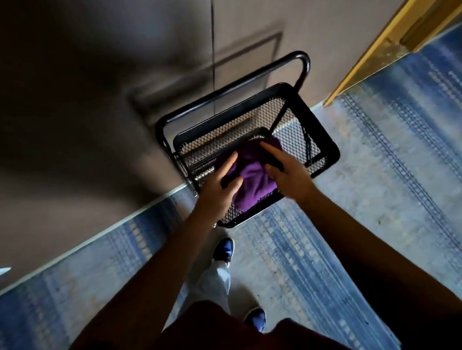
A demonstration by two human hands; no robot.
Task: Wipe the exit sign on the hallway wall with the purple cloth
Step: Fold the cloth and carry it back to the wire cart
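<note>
The purple cloth lies crumpled in the top tray of a black mesh cart that stands against the hallway wall. My left hand is at the cloth's left side and my right hand at its right side. Both hands have fingers spread and touch or hover just over the fabric; neither clearly grips it. No exit sign is in view.
The cart's black tube handle faces the brown wall. A yellow door frame runs at the upper right. Blue patterned carpet covers the floor. My legs and blue shoes stand just before the cart.
</note>
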